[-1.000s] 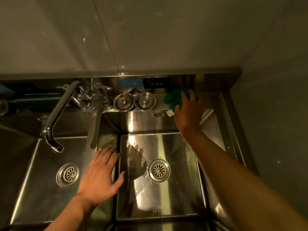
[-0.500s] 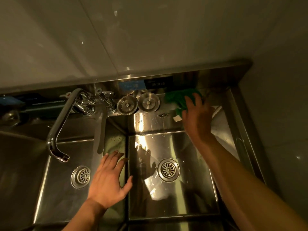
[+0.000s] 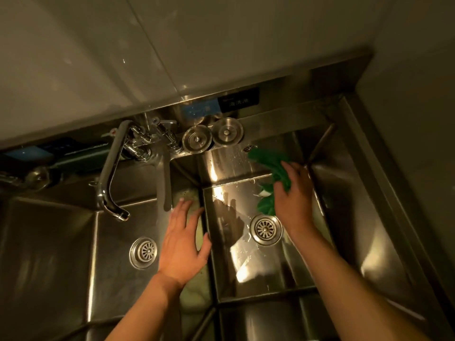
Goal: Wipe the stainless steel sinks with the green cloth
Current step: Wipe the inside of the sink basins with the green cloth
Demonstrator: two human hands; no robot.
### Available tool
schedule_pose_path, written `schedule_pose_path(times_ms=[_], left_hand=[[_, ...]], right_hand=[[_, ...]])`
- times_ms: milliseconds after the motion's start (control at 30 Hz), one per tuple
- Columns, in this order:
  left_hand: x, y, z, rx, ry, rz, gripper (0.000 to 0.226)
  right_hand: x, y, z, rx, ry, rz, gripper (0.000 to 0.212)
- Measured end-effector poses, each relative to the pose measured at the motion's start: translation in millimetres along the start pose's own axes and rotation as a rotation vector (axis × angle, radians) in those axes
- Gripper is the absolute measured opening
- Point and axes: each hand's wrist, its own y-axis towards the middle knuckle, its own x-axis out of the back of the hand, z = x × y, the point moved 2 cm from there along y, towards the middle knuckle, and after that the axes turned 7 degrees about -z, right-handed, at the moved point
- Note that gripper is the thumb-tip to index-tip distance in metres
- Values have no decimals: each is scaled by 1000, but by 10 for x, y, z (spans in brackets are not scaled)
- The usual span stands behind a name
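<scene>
From the head camera, your right hand [image 3: 294, 193] was pressed flat onto the green cloth [image 3: 272, 173], fingers loosely together and pushing rather than pinching, and the cloth was bunched against the back wall of the right sink [image 3: 344, 217], trailing down towards the floor of the basin just above its drain [image 3: 265, 229]. That grip looked chosen to spread pressure over the steel, so the cloth dragged water along instead of skating. Your left hand [image 3: 183, 244] lay spread and empty on the divider [image 3: 204, 242] between the two basins, most likely as a brace while you leaned in to reach the far wall. The left sink [image 3: 61, 242] sat apart from the cloth, its own drain [image 3: 143, 252] bare, with the tap [image 3: 110, 173] swung over it and out of your way. Two round plugs [image 3: 211, 137] rested on the back ledge, just beside each other and clear of the wiping. The steel was wet and glaring in patches around the right drain, so it probably felt slick. The unit stood in a dim corner, plain wall panels behind and to the right.
</scene>
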Motion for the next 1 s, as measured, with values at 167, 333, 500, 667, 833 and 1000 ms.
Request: schedule_pose_path(times_ms=[167, 333, 500, 667, 833, 1000], left_hand=[[179, -319, 370, 105, 61, -29, 71], [123, -443, 440, 173, -114, -107, 60], [117, -403, 480, 44, -80, -53, 61], [44, -410, 395, 234, -248, -110, 62], [-73, -388, 335, 222, -187, -146, 57], [-64, -404, 322, 196, -190, -118, 61]], right_hand=[[-479, -639, 84, -350, 470, 195, 46], [-1005, -1144, 261, -524, 632, 311, 47], [-1476, -1495, 566, -589, 755, 470, 48], [-1906, -1315, 535, -515, 696, 480, 60], [-2358, -1001, 228, -358, 430, 477, 75], [-2599, -957, -257, -423, 242, 578, 73]])
